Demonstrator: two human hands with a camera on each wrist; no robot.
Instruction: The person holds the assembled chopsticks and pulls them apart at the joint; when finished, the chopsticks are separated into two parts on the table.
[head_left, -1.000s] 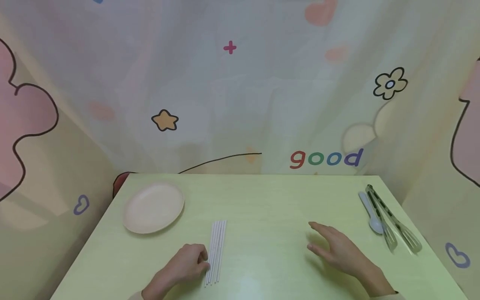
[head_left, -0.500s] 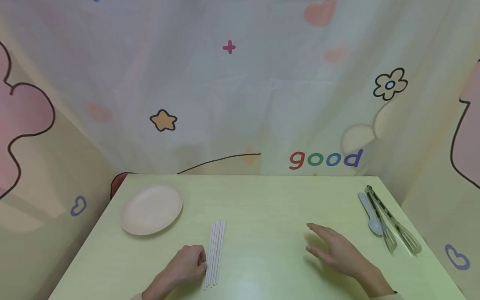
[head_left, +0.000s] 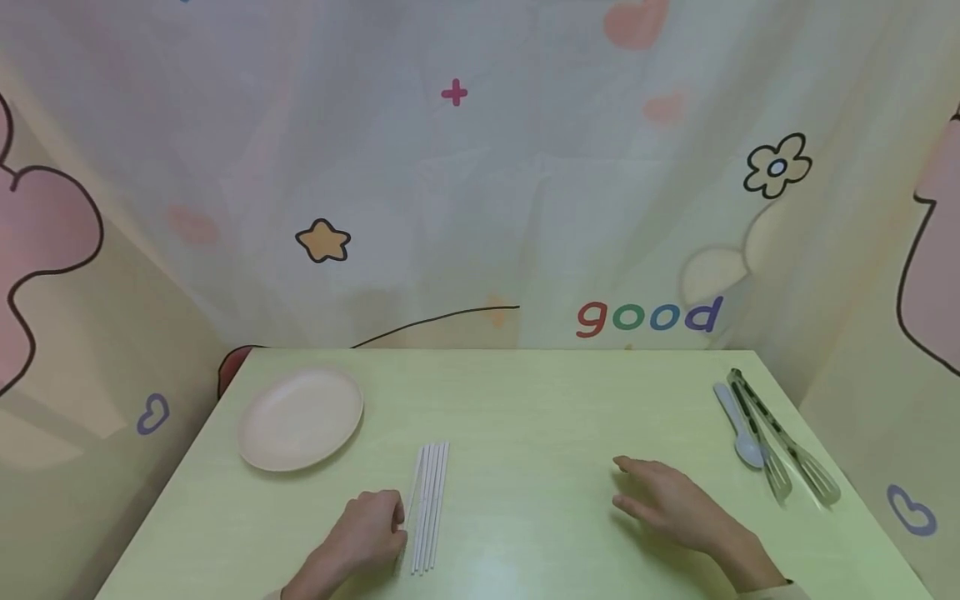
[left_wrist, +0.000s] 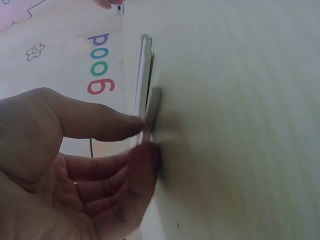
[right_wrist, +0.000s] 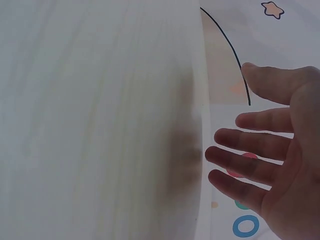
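**Left hand (head_left: 367,527) pinches one stick (left_wrist: 154,107)**

The grip is narrow, thumb and fingers on that single stick, its far end just beside the other sticks (head_left: 431,508) at 2 to 3 o'clock. So thin a piece could roll away if the pinch loosens; a swing toward 3 o'clock could scatter the rest. The plate (head_left: 300,421), at 11 o'clock, sits near the left edge of the table (head_left: 525,417). The best moving room spans from the sticks to the right hand (head_left: 678,507), holding nothing at 3 o'clock. Beyond, spoon (head_left: 737,429) and tongs (head_left: 812,473) lie near the right edge.
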